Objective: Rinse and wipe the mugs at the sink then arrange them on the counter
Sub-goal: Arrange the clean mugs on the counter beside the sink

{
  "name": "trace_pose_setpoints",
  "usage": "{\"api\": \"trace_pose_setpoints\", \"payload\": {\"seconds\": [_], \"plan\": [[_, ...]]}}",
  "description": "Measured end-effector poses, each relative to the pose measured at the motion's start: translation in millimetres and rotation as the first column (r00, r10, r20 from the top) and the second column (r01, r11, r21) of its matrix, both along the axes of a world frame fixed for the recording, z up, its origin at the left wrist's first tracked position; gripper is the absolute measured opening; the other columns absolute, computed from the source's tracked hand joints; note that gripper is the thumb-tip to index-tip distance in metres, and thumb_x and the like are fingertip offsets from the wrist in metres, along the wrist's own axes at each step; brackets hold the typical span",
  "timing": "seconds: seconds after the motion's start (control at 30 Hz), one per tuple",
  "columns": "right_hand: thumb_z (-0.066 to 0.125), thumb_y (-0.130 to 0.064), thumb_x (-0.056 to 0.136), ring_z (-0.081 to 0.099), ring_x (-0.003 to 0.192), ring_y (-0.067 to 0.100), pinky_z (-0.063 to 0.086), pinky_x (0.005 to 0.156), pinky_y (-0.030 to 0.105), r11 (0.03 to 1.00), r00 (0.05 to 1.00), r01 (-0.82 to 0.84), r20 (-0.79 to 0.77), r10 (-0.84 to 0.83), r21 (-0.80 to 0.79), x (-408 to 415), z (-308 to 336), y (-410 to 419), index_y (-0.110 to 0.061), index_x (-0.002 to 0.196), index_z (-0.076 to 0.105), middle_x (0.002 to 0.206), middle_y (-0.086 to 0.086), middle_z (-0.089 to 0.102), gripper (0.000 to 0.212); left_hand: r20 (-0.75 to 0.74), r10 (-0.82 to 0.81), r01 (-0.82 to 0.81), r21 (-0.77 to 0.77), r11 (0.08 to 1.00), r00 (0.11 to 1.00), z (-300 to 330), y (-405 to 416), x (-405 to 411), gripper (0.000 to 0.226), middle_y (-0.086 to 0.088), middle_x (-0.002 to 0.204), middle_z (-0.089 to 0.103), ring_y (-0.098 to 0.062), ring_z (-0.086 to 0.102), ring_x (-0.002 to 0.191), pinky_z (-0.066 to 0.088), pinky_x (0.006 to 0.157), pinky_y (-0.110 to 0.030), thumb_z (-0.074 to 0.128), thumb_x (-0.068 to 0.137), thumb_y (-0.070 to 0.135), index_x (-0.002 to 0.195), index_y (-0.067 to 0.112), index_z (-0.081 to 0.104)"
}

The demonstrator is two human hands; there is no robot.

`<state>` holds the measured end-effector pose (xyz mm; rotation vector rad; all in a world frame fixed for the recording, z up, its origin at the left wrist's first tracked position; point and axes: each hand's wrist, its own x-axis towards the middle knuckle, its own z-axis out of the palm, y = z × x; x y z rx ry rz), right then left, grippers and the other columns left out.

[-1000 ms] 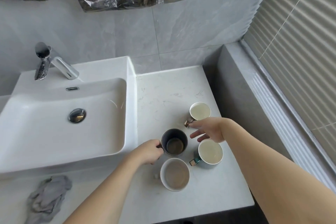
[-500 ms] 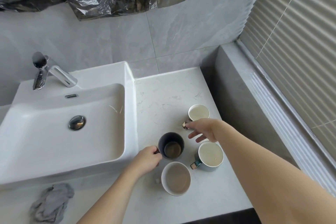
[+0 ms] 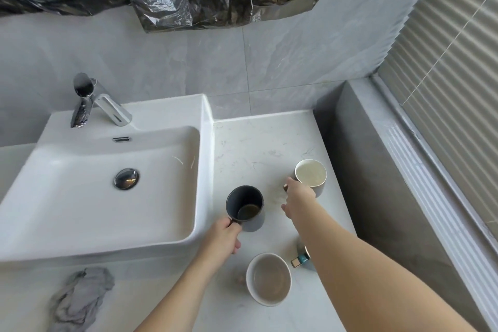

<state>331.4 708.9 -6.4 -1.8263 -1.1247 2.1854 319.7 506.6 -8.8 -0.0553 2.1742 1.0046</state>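
Note:
Several mugs stand on the marble counter (image 3: 258,148) right of the white sink (image 3: 107,197). My left hand (image 3: 223,237) grips the handle of the dark grey mug (image 3: 245,207), which leans a little toward the sink with brown dregs inside. My right hand (image 3: 297,202) pinches the gold handle of the white mug (image 3: 310,173) at the back. A wide white mug (image 3: 269,279) with a brownish inside stands near the front edge. A teal-handled mug (image 3: 303,259) is mostly hidden under my right forearm.
A chrome faucet (image 3: 99,102) stands at the back of the sink, with a round drain plug (image 3: 126,178) in the basin. A grey cloth (image 3: 80,296) lies crumpled in front of the sink. A grey ledge (image 3: 390,170) and window blinds bound the counter on the right. Black plastic hangs overhead.
My right hand moved from above the teal-handled mug back to the white mug's handle. My left hand has tipped the dark mug toward the sink. The camera has dipped and come closer.

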Motion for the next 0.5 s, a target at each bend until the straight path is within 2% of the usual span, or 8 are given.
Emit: {"api": "trace_pose_setpoints", "payload": {"seconds": [0.07,0.13,0.17,0.27,0.5], "plan": [[0.063,-0.022,0.096,0.063,0.117,0.031,0.05,0.088,0.034,0.997,1.0,0.007,0.01,-0.007,-0.074,4.3,4.9,3.6,-0.008,0.121,0.06,0.115,0.01,0.067,0.029,0.001,0.044,-0.044,0.028,0.999,0.999,6.0,-0.4,-4.2,0.015,-0.007,0.068,0.065,-0.017,0.055,0.055,0.038,0.056,-0.027,0.053,0.093,0.023,0.084,0.011,0.057],[0.067,-0.022,0.094,0.066,0.094,0.024,0.053,0.097,0.034,0.994,1.0,0.004,0.01,-0.003,-0.105,7.1,3.0,12.1,-0.009,0.111,0.06,0.089,0.004,0.062,0.023,-0.007,0.07,-0.069,0.05,0.996,0.998,15.7,2.7,-11.0,0.016,-0.007,0.069,0.067,-0.017,0.056,0.056,0.039,0.057,-0.028,0.053,0.091,0.024,0.085,0.011,0.059],[0.067,-0.021,0.094,0.064,0.084,0.022,0.054,0.097,0.034,0.996,1.0,-0.02,-0.01,0.019,-0.09,6.7,2.9,16.4,-0.008,0.107,0.06,0.084,0.004,0.059,0.02,-0.011,0.084,-0.084,0.059,0.995,0.996,21.5,5.9,-15.0,0.016,-0.008,0.07,0.068,-0.017,0.057,0.056,0.04,0.057,-0.027,0.053,0.09,0.024,0.083,0.011,0.06],[0.064,-0.019,0.095,0.061,0.072,0.023,0.056,0.096,0.038,0.994,0.994,-0.096,-0.052,0.093,-0.051,3.4,1.1,28.0,-0.006,0.095,0.061,0.084,0.007,0.058,0.013,-0.001,0.171,-0.17,0.111,0.979,0.985,35.0,19.9,-28.4,0.017,-0.008,0.068,0.068,-0.019,0.054,0.056,0.04,0.056,-0.027,0.049,0.086,0.022,0.074,0.014,0.056],[0.064,-0.014,0.094,0.062,0.078,0.026,0.056,0.085,0.037,0.954,0.957,-0.281,-0.05,0.287,0.107,-28.6,-3.3,59.4,-0.007,0.088,0.064,0.091,0.01,0.059,0.009,-0.013,0.275,-0.269,0.164,0.949,0.961,28.2,58.1,-83.7,0.012,-0.008,0.07,0.067,-0.021,0.055,0.06,0.04,0.059,-0.029,0.045,0.086,0.019,0.079,0.013,0.053]]}}
